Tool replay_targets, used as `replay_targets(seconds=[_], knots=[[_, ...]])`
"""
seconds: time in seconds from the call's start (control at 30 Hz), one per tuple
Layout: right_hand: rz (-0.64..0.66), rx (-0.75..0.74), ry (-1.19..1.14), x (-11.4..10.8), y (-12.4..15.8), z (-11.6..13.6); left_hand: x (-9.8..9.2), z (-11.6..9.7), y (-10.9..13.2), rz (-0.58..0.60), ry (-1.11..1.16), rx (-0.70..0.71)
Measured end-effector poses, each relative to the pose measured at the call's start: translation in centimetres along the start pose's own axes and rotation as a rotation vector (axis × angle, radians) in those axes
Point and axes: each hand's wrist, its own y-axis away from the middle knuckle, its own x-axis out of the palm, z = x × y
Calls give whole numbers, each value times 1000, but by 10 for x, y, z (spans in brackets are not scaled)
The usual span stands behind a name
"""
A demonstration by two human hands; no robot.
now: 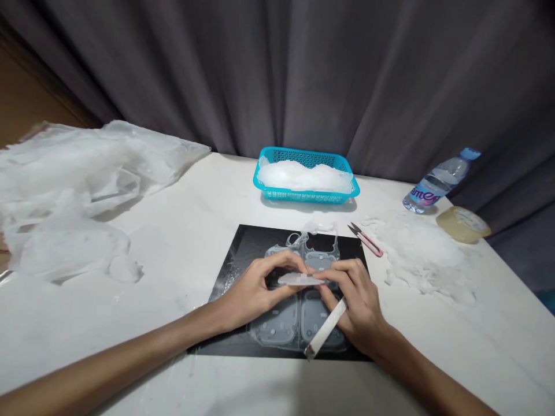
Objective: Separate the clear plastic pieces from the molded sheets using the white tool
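My left hand [264, 286] pinches the left side of a thin, translucent plastic piece [295, 279], seen nearly edge-on above a black mat [234, 254]. At the piece's right end are the fingertips of my right hand [358, 294]. That same hand also grips a slim white-handled tool [326, 329], which slants down to the left; its exact kind is unclear. Beneath both hands, a clear moulded plastic sheet [277, 320] with rounded square panels lies on the mat, partly covered by my fingers.
A blue basket [310, 197] of translucent pieces stands at the back. Pink-handled thread snips [366, 240] lie right of the mat, near plastic scraps [427, 254], a tape roll [463, 224] and a water bottle [437, 184]. Crumpled plastic bags [87, 179] spread across the left.
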Motion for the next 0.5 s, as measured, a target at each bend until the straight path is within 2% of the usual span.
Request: replay_targets(seconds=[0.2,0.5], knots=[[-35,-38,1,-1,2,2,-1,2,-1,60,-50,3],[-20,-103,21,-3,-1,4,0,6,1,61,-109,71]])
